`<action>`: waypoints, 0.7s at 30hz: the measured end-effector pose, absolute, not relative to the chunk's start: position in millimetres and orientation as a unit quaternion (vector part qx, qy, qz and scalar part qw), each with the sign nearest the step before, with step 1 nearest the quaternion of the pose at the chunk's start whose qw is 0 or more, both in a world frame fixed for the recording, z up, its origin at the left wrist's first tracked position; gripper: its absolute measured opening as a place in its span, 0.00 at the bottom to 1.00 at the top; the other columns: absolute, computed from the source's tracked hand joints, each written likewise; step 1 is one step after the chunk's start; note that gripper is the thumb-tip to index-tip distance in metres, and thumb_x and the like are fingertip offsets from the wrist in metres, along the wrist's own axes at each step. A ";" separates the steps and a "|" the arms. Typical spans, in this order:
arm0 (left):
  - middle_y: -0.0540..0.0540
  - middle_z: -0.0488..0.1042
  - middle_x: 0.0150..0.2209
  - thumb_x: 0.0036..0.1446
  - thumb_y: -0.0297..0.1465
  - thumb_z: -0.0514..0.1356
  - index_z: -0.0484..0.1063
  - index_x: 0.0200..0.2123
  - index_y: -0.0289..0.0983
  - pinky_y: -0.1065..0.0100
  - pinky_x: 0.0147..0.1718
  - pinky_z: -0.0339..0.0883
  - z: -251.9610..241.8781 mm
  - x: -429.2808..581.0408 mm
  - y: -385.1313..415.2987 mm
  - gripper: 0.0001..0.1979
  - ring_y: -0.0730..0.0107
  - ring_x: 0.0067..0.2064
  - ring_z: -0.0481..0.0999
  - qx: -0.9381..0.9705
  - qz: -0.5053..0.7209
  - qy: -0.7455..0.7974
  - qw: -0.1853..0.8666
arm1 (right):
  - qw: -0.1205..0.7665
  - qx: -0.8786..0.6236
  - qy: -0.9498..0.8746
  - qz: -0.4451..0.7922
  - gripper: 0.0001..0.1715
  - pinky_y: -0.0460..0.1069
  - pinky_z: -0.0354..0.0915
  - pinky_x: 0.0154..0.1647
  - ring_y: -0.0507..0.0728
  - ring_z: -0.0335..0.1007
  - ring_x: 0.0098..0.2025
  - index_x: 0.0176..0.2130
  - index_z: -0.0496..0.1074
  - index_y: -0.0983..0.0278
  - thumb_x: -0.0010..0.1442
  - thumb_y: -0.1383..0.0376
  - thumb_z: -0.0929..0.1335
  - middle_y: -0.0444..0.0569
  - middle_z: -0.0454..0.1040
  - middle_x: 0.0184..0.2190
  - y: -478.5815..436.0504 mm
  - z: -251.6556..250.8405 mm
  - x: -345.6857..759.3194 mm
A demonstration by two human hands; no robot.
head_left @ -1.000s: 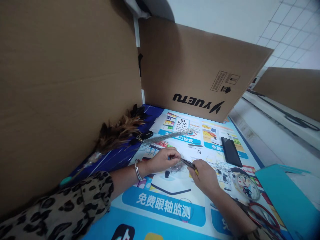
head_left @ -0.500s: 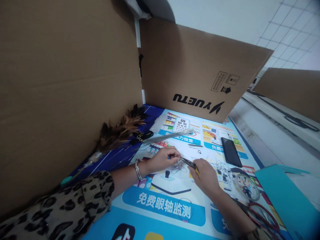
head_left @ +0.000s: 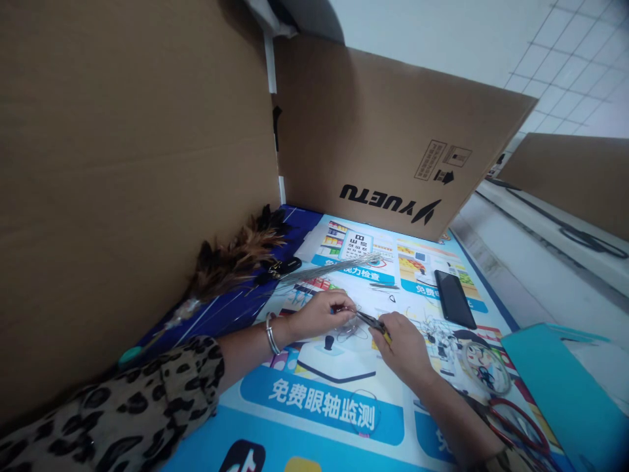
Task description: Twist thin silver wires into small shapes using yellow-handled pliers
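Over the printed table sheet [head_left: 334,400], my left hand [head_left: 322,314] is closed in a pinch on a thin wire [head_left: 354,333], which hangs in fine loops below the fingers. From the right, my right hand [head_left: 405,347] grips needle-nose pliers [head_left: 372,321] with yellow-and-black handles. Their tips reach the wire at my left fingertips; whether the jaws are closed is too small to tell. Just beyond my hands lies a bundle of straight thin wires [head_left: 334,267]. A small dark loop [head_left: 392,298] rests near the pliers.
Brown feathers [head_left: 236,252] lie along the left cardboard panel [head_left: 137,144]; another panel [head_left: 393,131] stands behind. A black key fob [head_left: 287,265] sits by the wires. On the right are a phone [head_left: 455,298], a clear coil [head_left: 486,367], red-handled scissors [head_left: 525,426] and a turquoise folder [head_left: 565,387].
Both hands and the pliers keep nearly the same place. The fine wire loops under my left fingers have shifted slightly.
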State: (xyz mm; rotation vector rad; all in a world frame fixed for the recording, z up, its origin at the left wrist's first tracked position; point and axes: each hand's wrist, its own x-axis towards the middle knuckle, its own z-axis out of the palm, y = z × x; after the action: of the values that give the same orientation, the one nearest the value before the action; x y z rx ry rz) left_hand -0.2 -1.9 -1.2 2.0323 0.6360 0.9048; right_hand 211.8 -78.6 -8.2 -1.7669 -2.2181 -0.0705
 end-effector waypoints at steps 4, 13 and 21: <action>0.48 0.71 0.31 0.53 0.25 0.55 0.72 0.30 0.34 0.71 0.35 0.64 -1.9 0.0 -2.1 0.05 0.73 0.34 0.70 0.806 0.350 0.251 0.406 | 0.150 -0.615 -0.774 -0.022 0.14 0.48 0.57 0.37 0.57 0.64 0.37 0.36 0.67 0.63 0.62 0.56 0.60 0.50 0.68 0.31 -78.4 -8.5 212.0; 0.48 0.71 0.30 0.53 0.25 0.56 0.71 0.29 0.34 0.71 0.35 0.64 -3.0 -0.1 -2.3 0.05 0.73 0.33 0.70 0.810 0.340 0.249 0.408 | 0.136 -0.622 -0.771 -0.032 0.13 0.47 0.57 0.36 0.56 0.65 0.37 0.36 0.68 0.63 0.62 0.57 0.61 0.49 0.69 0.32 -79.6 -10.2 211.9; 0.48 0.71 0.30 0.53 0.25 0.56 0.71 0.30 0.33 0.71 0.34 0.64 -4.3 0.2 -1.8 0.05 0.73 0.33 0.69 0.809 0.341 0.243 0.412 | 0.126 -0.623 -0.771 -0.053 0.15 0.47 0.56 0.35 0.56 0.66 0.37 0.37 0.68 0.63 0.62 0.56 0.60 0.49 0.71 0.32 -80.0 -12.4 211.8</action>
State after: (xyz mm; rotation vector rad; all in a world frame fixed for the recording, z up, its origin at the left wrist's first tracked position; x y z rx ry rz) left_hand 0.2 -1.8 -4.3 2.0354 0.6109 0.8583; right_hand 211.8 -80.0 -12.4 -1.8132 -2.2439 -0.1552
